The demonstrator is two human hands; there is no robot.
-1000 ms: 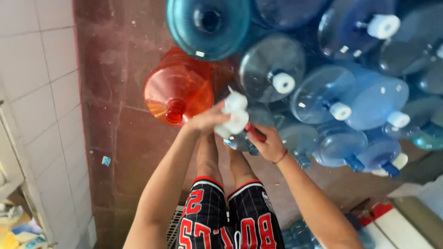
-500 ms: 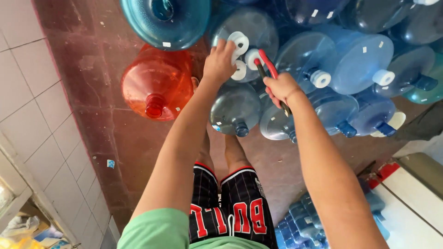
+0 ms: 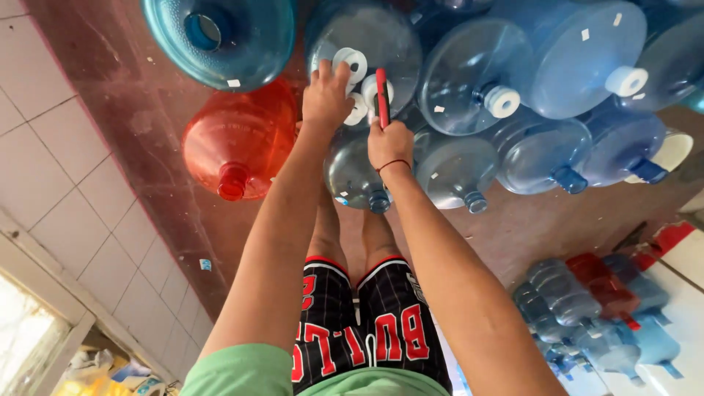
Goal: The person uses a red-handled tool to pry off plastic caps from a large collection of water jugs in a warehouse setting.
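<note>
small white stickers [image 3: 438,109] on blue water jugs [image 3: 469,81]

Both arms reached straight forward and down, nearly parallel, elbows almost fully extended. The left hand [image 3: 328,94] was held palm down, its fingers curled over and gripping. The right hand [image 3: 389,143] sat just beside it and slightly nearer the body, closed in a fist, with a thin dark band around the wrist. The 2 hands were almost touching.

Water jugs [image 3: 469,169] on reddish floor [image 3: 139,147]
</note>
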